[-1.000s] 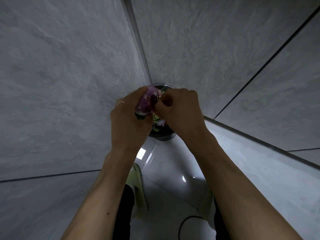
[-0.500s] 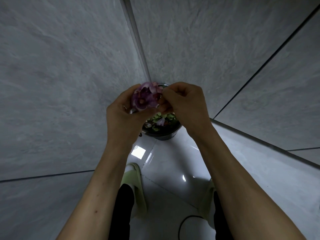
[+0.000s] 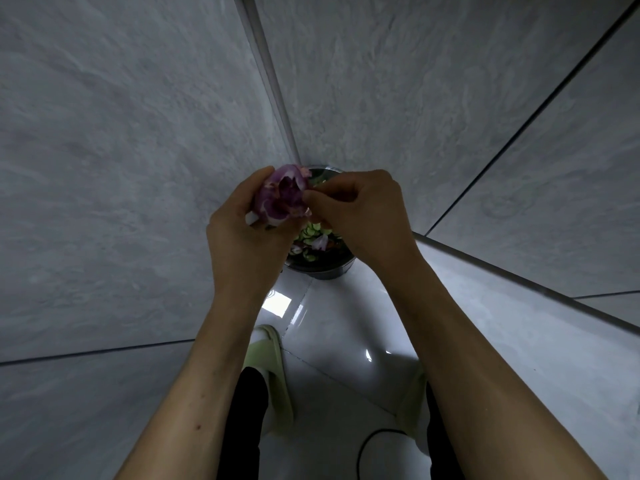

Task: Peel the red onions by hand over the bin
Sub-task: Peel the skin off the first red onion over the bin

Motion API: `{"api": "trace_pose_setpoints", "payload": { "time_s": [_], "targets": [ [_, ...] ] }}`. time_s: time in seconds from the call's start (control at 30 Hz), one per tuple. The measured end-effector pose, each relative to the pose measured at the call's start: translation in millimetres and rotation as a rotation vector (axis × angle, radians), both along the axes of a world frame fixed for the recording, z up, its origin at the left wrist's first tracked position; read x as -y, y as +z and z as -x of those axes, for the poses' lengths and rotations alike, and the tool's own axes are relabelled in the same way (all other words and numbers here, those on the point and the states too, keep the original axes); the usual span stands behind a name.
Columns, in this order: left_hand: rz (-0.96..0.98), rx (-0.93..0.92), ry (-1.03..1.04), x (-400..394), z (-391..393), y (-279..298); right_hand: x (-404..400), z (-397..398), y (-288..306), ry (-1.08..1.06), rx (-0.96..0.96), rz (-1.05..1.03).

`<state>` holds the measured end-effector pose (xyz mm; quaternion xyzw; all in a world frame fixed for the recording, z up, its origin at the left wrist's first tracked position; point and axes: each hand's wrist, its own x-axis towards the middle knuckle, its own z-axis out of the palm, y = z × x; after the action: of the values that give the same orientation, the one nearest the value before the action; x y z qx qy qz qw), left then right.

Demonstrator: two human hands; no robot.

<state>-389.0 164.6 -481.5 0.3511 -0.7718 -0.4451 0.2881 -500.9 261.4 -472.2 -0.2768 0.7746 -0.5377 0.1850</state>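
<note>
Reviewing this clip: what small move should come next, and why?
Probably pull the right hand away to tear off the pinched skin: its fingers meet the red onion held in the left hand, above the bin holding scraps.

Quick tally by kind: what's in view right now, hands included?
Hands: 2, left hand and right hand
Red onion: 1
Bin: 1
Green slippers: 2, one, the other
Black cable: 1
Total: 7

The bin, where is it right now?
In the head view the bin stands on the floor in the corner where the two grey walls meet, below the hands, with the red onion held above its left rim.
</note>
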Motion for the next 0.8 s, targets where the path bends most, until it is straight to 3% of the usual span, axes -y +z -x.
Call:
{"api": "trace_pose_setpoints", "payload": {
  "time_s": [0.13, 0.57, 0.8],
  "targets": [
    [0.079, 0.034, -0.021, 0.5, -1.1, -0.9, -1.2, 3.2, 0.0, 0.005, 0.067, -0.008],
    [0.097, 0.027, 0.002, -1.1, -1.0, -6.3, 5.6, -0.1, -6.8, -0.057, 0.039, -0.021],
    [-0.04, -0.002, 0.006, 2.6, 0.6, -4.0, 6.9, -0.9, -3.7, -0.051, 0.031, -0.01]
  ]
}}
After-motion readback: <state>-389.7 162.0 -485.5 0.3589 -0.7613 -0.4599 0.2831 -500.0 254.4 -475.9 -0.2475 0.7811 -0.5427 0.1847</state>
